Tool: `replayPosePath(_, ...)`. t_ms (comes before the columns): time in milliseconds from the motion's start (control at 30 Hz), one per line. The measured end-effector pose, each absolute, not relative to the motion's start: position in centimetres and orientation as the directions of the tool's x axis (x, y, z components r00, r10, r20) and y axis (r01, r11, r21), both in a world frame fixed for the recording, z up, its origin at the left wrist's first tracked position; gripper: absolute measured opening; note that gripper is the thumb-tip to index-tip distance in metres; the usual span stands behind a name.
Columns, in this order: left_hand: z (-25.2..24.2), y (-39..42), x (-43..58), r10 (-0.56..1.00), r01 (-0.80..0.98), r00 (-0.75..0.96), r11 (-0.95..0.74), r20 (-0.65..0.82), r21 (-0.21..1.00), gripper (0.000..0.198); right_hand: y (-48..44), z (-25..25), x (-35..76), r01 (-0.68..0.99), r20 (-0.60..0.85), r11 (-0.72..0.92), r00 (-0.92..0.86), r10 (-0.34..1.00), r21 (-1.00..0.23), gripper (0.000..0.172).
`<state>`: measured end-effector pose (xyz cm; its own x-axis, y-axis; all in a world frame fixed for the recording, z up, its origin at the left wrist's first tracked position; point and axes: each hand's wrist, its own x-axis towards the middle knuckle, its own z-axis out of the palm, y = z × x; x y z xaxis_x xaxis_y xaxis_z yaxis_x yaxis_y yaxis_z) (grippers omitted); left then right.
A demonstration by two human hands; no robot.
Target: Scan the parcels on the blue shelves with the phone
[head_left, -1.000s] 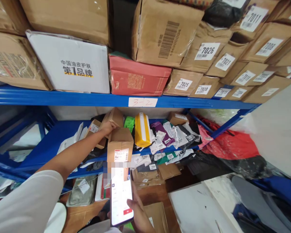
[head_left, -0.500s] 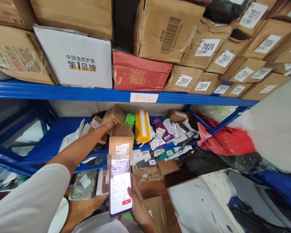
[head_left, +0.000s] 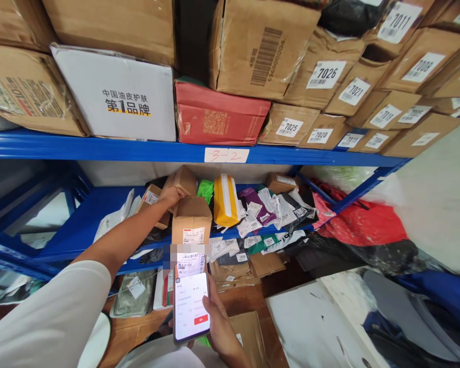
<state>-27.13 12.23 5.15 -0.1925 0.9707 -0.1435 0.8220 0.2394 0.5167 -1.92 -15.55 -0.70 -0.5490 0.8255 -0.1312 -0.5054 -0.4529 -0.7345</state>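
In my right hand is a smartphone, held upright, with the thumb at the right edge of its lit screen. A parcel label shows in the upper part of the screen, a red button lower down. Beyond the phone stands a brown cardboard box with a white shipping label facing me. My left hand reaches to the rear left edge of that box, its fingers closed there and partly hidden. Another brown box lies just behind the hand. To the right sits a yellow parcel with a white stripe.
A blue shelf beam runs above my left arm, carrying numbered cartons and a red box. Bagged parcels fill the lower shelf's right side. A white board and red bag lie at right.
The camera view has shifted very slightly. Both hands, the phone and the labelled box keep nearly the same places.
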Motion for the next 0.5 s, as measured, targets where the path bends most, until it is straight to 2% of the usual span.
replayPosePath(300,5.2,12.3,-27.2,0.974,0.851,-0.171,0.221,-0.146,0.476,0.023,-15.6,0.2,-1.4,-0.509,-0.108,-0.481,-0.599,0.794,-0.713,0.095)
replayPosePath(500,5.1,12.6,-27.4,0.972,0.858,-0.181,0.229,-0.147,0.459,0.025,-15.5,0.7,-0.7,-0.479,-0.096,-0.47,-0.617,0.781,-0.741,0.1)
